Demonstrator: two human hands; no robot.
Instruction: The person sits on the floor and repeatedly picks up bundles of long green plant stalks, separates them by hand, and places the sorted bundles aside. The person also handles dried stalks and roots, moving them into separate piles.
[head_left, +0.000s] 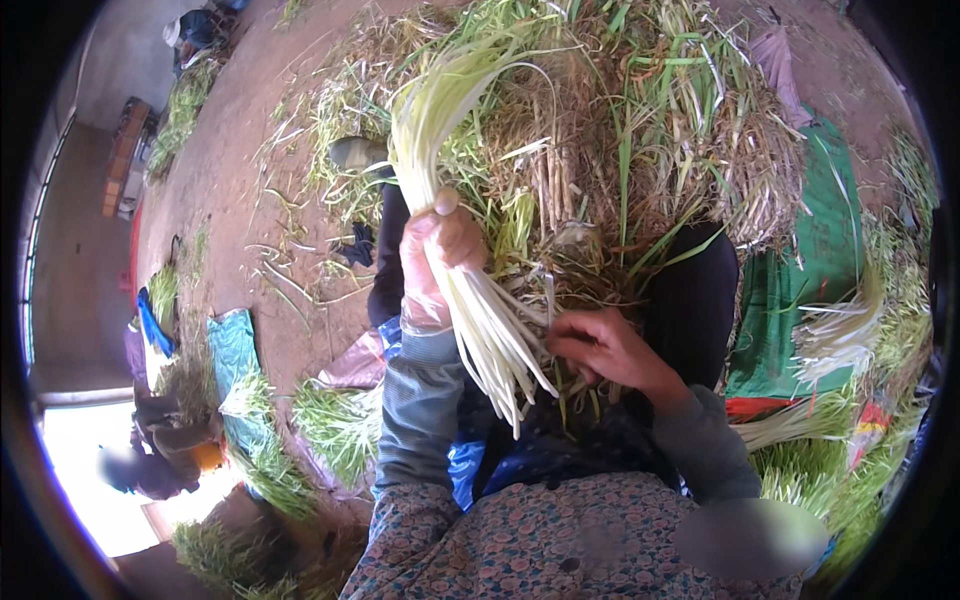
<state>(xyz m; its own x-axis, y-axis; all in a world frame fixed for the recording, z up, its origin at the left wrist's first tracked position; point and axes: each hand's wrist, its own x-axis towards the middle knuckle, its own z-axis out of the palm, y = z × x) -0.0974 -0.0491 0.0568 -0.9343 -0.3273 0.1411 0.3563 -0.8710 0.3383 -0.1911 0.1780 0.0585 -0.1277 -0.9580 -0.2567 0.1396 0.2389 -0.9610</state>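
In my left hand (444, 244), which wears a thin clear glove, is a bundle of long white stalks (491, 330) with pale green leaves, resembling garlic chives. The leaves bend over above my fist, and the white ends fan out below it. My right hand (600, 349) is bare, its fingers curled close to the stalks' right side. One stray stalk reaches towards its fingertips; whether they pinch it I cannot tell. Before me, over my lap and beyond, lies a big heap of uncleaned stalks (562, 150) with dry brown husks and green leaves.
To the right, a green woven sheet (787, 322) carries a sheaf of white stalks (844, 330). More bunches (341, 424) lie at left, near a teal sheet (234, 349). Loose scraps litter the earthen floor (300, 255). Other people (161, 450) sit at the far left.
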